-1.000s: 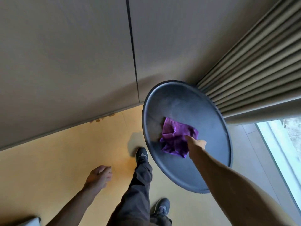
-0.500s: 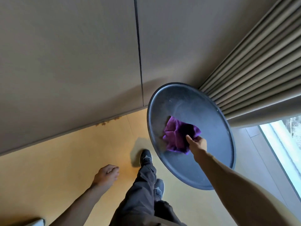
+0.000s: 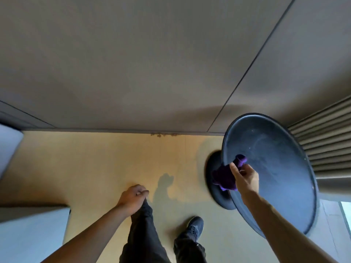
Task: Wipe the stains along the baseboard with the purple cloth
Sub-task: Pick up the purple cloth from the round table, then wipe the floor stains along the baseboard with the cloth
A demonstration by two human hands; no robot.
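The right hand (image 3: 245,177) is closed around the bunched purple cloth (image 3: 225,179), gripping it at the near left edge of the round dark table top (image 3: 275,168), with part of the cloth hanging over the table's base (image 3: 218,194). The left hand (image 3: 133,199) is curled loosely, pinching the black trouser leg (image 3: 142,224) at the knee. The brown stains (image 3: 163,134) sit along the baseboard (image 3: 95,130) where the wall meets the tan floor (image 3: 95,164), well apart from the cloth. A dark shoe (image 3: 193,227) stands on the floor.
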